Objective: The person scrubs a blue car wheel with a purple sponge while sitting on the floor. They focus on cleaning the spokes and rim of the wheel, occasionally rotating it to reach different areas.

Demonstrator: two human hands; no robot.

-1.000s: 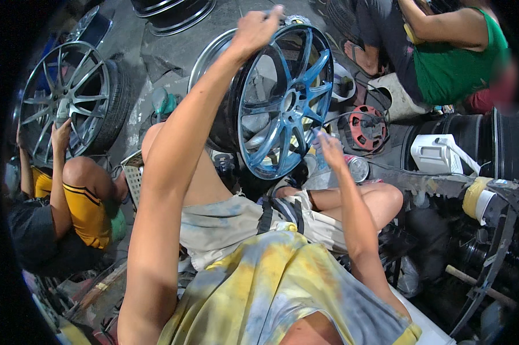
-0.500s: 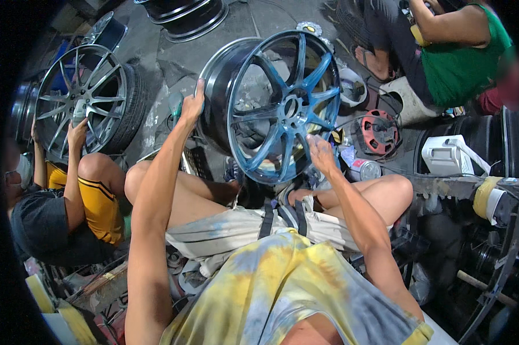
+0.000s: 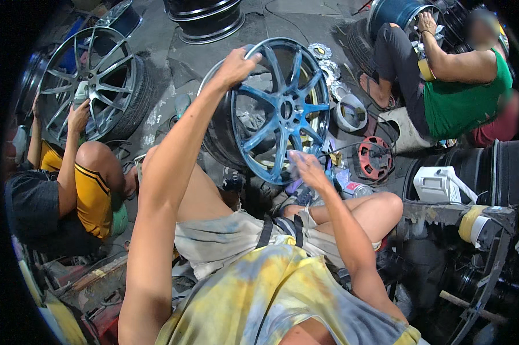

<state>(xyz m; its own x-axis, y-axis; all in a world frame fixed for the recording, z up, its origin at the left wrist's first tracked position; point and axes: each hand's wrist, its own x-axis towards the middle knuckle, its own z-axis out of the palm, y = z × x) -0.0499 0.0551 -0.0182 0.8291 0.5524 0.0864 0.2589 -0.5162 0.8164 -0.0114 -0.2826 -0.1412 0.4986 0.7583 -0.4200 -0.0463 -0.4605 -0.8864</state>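
Note:
A blue-painted multi-spoke car wheel rim (image 3: 287, 109) stands tilted on its edge in front of my legs. My left hand (image 3: 236, 68) wraps over the upper left part of its outer lip. At the lower right of the rim's face is my right hand (image 3: 310, 172), its fingers pressed together on a thin pale purple sheet (image 3: 294, 165), perhaps sandpaper or cloth. That sheet lies against the rim near the lower spoke ends, and the motion smears its edges. Dark inner barrel shows behind the spokes on the left.
On the left a co-worker holds a grey rim (image 3: 87, 86) beside a tyre (image 3: 136, 100). Another in green sits at the far right. Nearby lie a white bucket (image 3: 350, 112), a red reel (image 3: 376, 158), a can (image 3: 357, 190) and a white jerrycan (image 3: 441, 185).
My left hand has moved right along the rim's lip towards its top. The wheel has turned and shifted slightly left. My right hand has moved lower and a little left.

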